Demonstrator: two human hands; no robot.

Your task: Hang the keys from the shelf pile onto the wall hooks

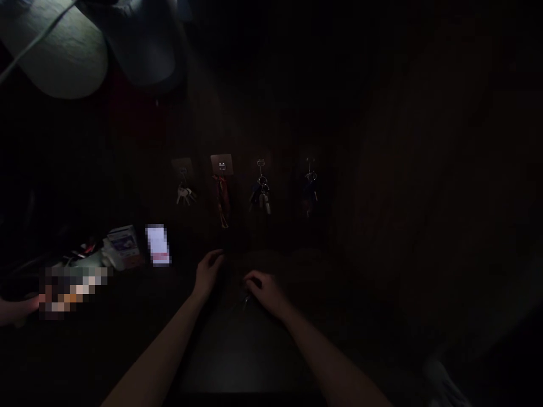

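In dim light, my right hand [263, 287] is closed, with thumb and fingers pinched over a small bunch of keys [246, 300] that glints just below the fingertips. To its left, my left hand [207, 270] hovers over or rests on the dark surface, fingers loosely bent and apart, with nothing visible in them. Beyond both hands a row of hooks bears keys: plain keys [184, 195] at the left, a red strap-like item [222, 195], a key bunch with a ring [263, 189], and a dark blue key holder [310, 183] at the right.
A lit phone [158, 244], its screen blurred out, stands left of my left hand, beside a small box [124, 246] and a pale bottle [91, 261]. Another person's hand [21, 311] reaches in at the left edge. Two caps [63, 51] hang at the upper left.
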